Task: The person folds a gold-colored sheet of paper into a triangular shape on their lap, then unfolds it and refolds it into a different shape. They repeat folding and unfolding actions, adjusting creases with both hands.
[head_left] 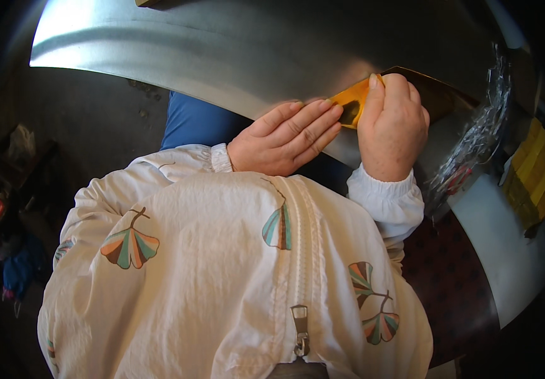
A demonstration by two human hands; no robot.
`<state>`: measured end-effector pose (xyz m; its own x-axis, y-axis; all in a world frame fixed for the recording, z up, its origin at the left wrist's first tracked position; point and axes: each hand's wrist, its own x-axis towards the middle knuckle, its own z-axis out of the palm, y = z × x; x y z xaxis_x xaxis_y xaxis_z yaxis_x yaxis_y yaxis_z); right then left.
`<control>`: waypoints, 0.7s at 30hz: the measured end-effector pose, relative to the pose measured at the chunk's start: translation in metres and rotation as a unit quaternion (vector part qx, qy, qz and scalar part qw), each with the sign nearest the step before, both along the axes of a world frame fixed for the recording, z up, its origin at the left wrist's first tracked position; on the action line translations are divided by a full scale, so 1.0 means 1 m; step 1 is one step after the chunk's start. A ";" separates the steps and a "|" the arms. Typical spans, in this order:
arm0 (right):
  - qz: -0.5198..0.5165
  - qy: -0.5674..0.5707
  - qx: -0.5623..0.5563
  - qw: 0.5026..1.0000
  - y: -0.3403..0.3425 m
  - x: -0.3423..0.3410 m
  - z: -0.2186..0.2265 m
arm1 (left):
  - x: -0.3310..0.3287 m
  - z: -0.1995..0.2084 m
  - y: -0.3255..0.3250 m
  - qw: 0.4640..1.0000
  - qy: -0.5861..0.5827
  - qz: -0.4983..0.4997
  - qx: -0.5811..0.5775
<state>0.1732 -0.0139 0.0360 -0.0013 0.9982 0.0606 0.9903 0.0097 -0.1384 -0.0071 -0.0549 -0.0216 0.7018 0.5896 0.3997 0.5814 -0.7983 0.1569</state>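
My right hand (392, 126) grips a small yellow-orange translucent piece (352, 104), thumb on top of it, just above a shiny metal table (234, 57). My left hand (285, 139) lies flat with its fingers together, fingertips touching the near side of the yellow piece. Both hands are at the table's near edge. A dark brown flat sheet (439, 95) lies on the table behind my right hand, partly hidden by it.
A crumpled clear plastic wrapper (474, 145) lies right of my right hand. A stack of yellow pieces (531, 174) sits at the far right. My white patterned jacket (222, 271) fills the lower view. Dark floor and clutter (13, 221) are on the left.
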 end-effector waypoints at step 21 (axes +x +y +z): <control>-0.027 0.117 0.020 0.993 -0.003 0.012 -0.002 | 0.000 0.002 0.002 1.000 0.012 -0.001 0.005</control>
